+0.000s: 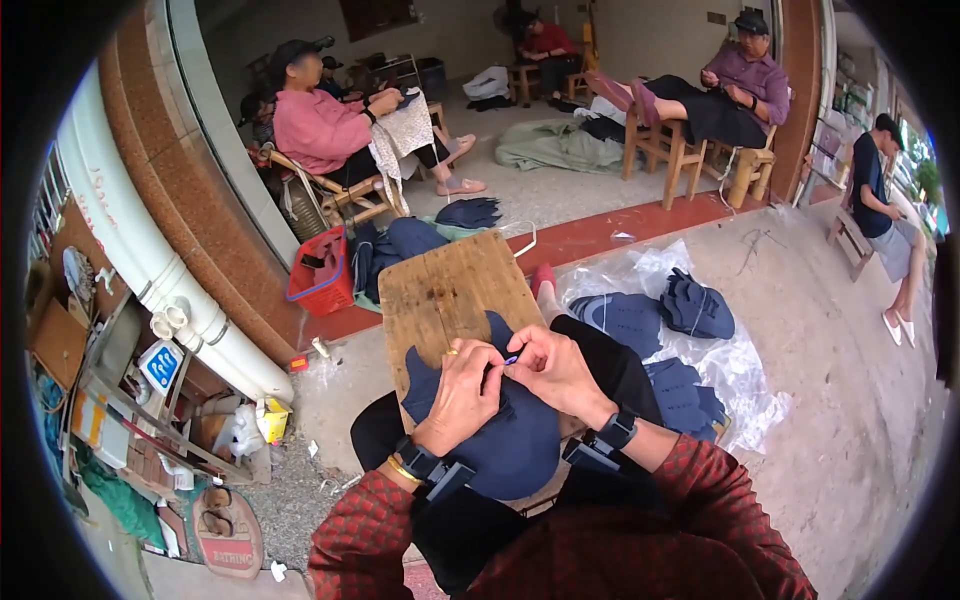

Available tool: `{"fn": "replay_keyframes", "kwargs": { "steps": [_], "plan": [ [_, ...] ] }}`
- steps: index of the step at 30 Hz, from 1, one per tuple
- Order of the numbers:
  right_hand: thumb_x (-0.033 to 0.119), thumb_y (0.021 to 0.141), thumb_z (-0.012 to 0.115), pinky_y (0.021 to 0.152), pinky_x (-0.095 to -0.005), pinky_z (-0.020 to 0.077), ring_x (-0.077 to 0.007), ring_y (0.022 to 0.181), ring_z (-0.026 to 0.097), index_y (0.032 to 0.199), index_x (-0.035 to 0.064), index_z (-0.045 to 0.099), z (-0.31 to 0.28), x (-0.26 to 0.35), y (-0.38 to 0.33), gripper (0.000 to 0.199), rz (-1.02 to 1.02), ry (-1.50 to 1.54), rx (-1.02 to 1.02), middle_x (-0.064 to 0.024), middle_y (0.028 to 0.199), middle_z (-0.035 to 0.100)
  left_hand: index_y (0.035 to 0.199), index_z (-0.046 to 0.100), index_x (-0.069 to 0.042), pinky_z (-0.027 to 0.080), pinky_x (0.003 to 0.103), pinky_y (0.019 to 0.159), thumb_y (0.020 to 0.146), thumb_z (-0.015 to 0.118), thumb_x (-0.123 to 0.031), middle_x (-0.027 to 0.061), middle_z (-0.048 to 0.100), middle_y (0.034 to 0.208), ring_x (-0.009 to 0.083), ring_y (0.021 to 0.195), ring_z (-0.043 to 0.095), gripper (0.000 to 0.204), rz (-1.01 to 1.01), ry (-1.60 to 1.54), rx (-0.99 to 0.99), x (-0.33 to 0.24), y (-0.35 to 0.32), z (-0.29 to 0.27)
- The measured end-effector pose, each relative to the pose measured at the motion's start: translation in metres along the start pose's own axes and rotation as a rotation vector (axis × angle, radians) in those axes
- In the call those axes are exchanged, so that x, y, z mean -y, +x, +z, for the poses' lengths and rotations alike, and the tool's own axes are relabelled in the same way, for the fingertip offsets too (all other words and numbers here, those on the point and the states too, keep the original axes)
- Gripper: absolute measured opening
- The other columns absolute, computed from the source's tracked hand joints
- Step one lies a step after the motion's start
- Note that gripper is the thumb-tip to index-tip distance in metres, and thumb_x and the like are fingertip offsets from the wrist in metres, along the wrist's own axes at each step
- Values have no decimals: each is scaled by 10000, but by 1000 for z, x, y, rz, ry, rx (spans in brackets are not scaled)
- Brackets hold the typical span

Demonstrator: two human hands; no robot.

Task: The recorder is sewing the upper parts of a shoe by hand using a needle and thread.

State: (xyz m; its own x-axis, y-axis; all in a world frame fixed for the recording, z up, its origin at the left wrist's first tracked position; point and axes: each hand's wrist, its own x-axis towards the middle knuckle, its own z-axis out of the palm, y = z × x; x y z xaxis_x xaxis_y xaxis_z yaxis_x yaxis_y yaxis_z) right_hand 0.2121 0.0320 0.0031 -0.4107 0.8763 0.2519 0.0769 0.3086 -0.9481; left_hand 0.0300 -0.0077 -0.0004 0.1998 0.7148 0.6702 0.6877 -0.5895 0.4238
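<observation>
My left hand (468,390) and my right hand (560,375) meet at the fingertips, both pinched closed. A small dark blue bit (511,360) shows between them, too small to name. Beneath lies a navy-blue cut piece (510,460) of flat material with two pointed ends, spread over my lap and the near end of a wooden bench (440,285). My left hand rests close above its left part, while the right hovers by its upper right edge. Dark devices are strapped on both wrists.
Stacks of navy pieces (625,320) lie on clear plastic sheeting (750,400) to my right. Beyond the bench stand a red basket (322,270) and a dark bundle (415,238). Several people sit working farther off. A cluttered shelf (110,400) and white pipes (150,230) line the left.
</observation>
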Motion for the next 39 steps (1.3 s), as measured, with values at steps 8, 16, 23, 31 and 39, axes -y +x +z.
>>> {"fn": "replay_keyframes", "kwargs": {
  "steps": [8, 16, 23, 31, 39],
  "plan": [
    [57, 870, 768, 561, -216, 437, -15, 616, 524, 1023, 11, 633, 3, -3, 2, 209, 3, -1, -66, 23, 717, 640, 963, 589, -31, 473, 448, 852, 798, 690, 86, 150, 617, 943, 383, 941, 585, 226, 16, -13, 2, 4, -1, 4],
    [49, 848, 744, 557, -242, 446, -43, 610, 559, 1026, 6, 644, 0, 0, 2, 208, 13, 6, -2, -2, 690, 644, 963, 576, -20, 478, 455, 843, 797, 683, 94, 156, 606, 954, 387, 939, 584, 229, -11, 25, -40, 1, -2, 5],
    [16, 851, 720, 516, -229, 383, -14, 584, 489, 1024, 32, 637, 2, -2, 4, 192, -10, -26, -2, 42, 655, 575, 966, 573, -36, 449, 459, 855, 801, 681, 71, 134, 599, 977, 373, 965, 565, 224, 11, 22, -31, 2, -1, 7],
    [30, 805, 699, 556, -297, 436, -95, 594, 551, 1038, 5, 622, 5, -1, 6, 247, 49, -10, -2, -21, 661, 596, 961, 576, -21, 482, 449, 818, 784, 685, 112, 148, 611, 961, 378, 929, 582, 247, 35, 51, -49, 1, -2, 6],
    [12, 804, 687, 568, -285, 438, -92, 622, 560, 1021, 2, 594, 3, -7, 7, 236, 21, 30, -5, -18, 691, 601, 968, 577, -28, 484, 446, 815, 743, 695, 140, 144, 610, 962, 376, 926, 580, 305, 97, 55, -46, 1, 0, 6]
  ]
}}
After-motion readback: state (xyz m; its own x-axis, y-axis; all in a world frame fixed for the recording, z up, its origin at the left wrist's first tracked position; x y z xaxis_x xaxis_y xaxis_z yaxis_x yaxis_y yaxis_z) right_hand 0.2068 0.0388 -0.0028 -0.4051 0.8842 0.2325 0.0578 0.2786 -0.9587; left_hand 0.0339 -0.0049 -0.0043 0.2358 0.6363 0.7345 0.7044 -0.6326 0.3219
